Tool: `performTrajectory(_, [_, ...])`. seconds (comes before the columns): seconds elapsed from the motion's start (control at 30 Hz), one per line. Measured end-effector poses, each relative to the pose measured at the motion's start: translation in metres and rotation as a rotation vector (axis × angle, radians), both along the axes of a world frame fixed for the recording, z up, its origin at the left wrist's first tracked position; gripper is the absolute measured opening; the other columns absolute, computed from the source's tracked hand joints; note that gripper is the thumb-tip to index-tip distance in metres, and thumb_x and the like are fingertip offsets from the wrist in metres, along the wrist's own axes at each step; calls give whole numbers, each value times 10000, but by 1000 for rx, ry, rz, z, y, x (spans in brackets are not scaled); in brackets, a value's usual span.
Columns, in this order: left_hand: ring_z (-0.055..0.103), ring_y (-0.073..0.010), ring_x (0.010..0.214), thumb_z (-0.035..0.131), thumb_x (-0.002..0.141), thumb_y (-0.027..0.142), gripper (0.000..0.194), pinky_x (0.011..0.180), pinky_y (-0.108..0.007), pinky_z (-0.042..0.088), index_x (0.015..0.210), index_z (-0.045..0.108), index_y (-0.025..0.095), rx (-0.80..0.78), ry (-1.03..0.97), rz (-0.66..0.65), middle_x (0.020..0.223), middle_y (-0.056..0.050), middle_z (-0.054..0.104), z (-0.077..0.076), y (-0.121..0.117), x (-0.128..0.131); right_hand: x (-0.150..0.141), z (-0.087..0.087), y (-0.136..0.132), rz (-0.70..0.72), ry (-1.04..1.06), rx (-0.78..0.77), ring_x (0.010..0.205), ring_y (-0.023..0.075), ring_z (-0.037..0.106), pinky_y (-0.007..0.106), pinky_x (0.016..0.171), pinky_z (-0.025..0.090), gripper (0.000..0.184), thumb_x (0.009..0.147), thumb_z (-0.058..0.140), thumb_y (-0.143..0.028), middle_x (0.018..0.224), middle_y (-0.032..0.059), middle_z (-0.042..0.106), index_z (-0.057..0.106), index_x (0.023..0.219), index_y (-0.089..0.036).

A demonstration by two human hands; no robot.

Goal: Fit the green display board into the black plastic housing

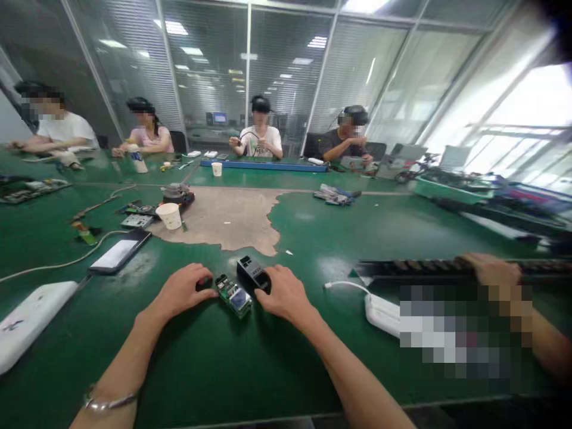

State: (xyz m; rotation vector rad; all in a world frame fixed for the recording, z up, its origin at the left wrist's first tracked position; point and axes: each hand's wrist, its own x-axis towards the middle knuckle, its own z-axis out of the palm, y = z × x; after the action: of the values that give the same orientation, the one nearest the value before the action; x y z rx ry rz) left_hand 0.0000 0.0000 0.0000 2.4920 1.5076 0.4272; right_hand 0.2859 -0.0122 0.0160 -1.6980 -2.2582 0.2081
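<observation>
Head view shows board (233, 295) between left hand (185, 289), gripping dark piece (204, 283), and right hand (283, 292), gripping casing (251, 272).

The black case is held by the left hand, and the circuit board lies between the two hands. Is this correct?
Not quite: the head view shows the black case in the right hand, not the left hand. The circuit board does lie between them.

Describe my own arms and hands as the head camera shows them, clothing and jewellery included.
Your left hand and right hand are gloveless, and no sleeves show on either forearm. A shiny, silver-coloured metal bracelet circles the left wrist area; the right wrist shows no band. No cables or markings are discernible on them.
</observation>
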Motion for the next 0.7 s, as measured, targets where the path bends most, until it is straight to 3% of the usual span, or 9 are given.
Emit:
performTrajectory(0.43, [535, -186, 780, 607, 839, 564, 379, 671, -287, 381, 991, 636, 218, 3, -9, -10, 854, -24, 591, 1, 2, 0, 0, -6, 7, -30, 111, -21, 836, 243, 602, 320, 728, 422, 241, 748, 626, -377, 881, 95, 649, 629, 880, -175])
performTrajectory(0.7, [543, -183, 765, 628, 799, 604, 428, 646, -274, 371, 992, 645, 223, 2, -33, 5, 847, -23, 600, 2, 0, -1, -4, 7, 6, 17, 238, 33, 866, 191, 612, 278, 762, 428, 260, 826, 584, -355, 969, 48, 676, 636, 1033, -207])
